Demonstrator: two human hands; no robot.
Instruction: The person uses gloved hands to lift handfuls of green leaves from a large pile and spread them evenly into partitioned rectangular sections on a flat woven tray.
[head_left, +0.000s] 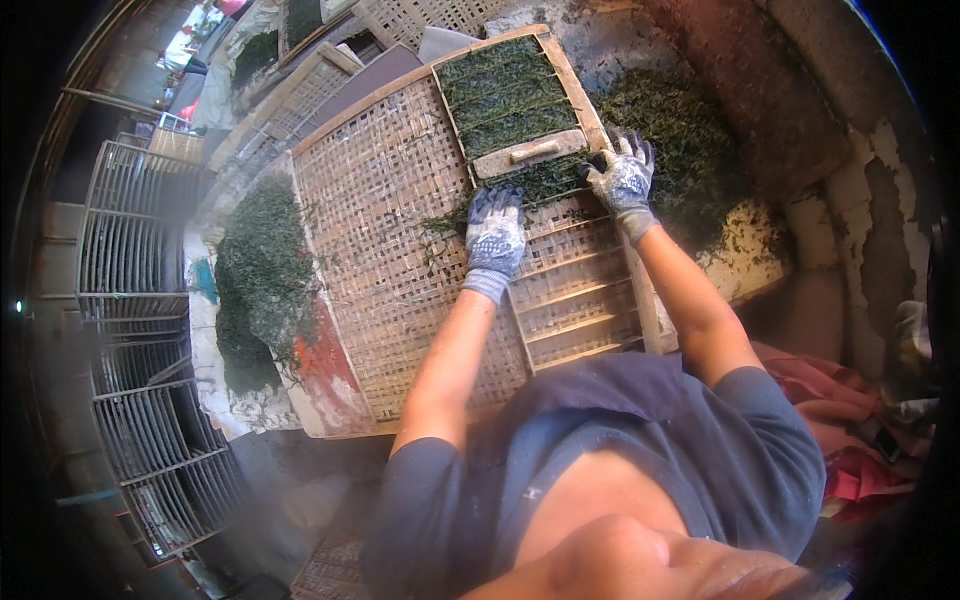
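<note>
A wooden frame with thin crossbars (585, 290) lies over a large woven bamboo tray (370, 210). Its far section is covered with dark green shredded leaves or seaweed (505, 85); I cannot tell which. On that layer rests a flat wooden board with a bar handle (530, 153). Both hands wear white knit gloves with dark, coated fingers. My left hand (496, 230) lies at the near-left edge of the green layer, fingers stretched forward onto it. To the board's right, my right hand (622, 180) has its fingers spread at the frame's right side rail. Neither visibly grips anything.
A big heap of the same green material (680, 150) lies at the right by a worn wall. Another heap (260, 270) sits left of the tray. Metal racks (135, 235) stand at far left; more woven trays (430, 15) lie at the back. Red cloth (850, 420) is beside my right arm.
</note>
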